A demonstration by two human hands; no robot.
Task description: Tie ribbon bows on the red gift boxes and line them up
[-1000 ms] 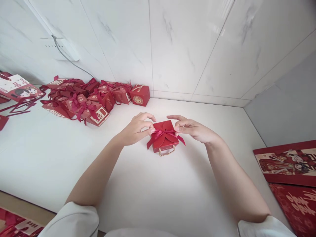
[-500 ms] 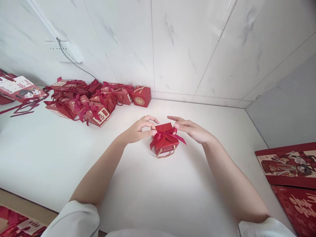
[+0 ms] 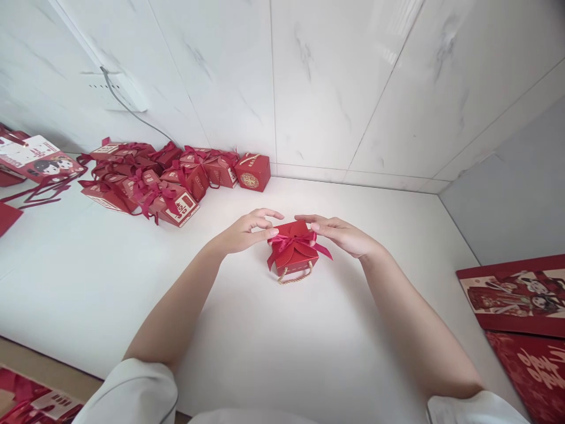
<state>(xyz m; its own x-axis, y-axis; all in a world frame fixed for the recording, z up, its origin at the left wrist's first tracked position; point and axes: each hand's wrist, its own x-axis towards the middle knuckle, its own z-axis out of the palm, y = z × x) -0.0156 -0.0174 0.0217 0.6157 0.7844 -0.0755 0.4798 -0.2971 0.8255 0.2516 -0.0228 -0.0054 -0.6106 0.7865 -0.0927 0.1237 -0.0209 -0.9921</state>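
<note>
With the box [image 3: 298,265] at twelve o'clock, we are dipping the fingers of our right hand [image 3: 342,235] toward its far edge, left hand [image 3: 246,233] likewise loosely curled, pinches unclear, apparently neatening the bow [image 3: 293,240].

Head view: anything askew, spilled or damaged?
No spill or damage visible. Pile at back left is jumbled, boxes at mixed angles. Its end box looks odd: no red bow shows, unlike its neighbours. Front box, between left hand and right hand, looks fine.
</note>
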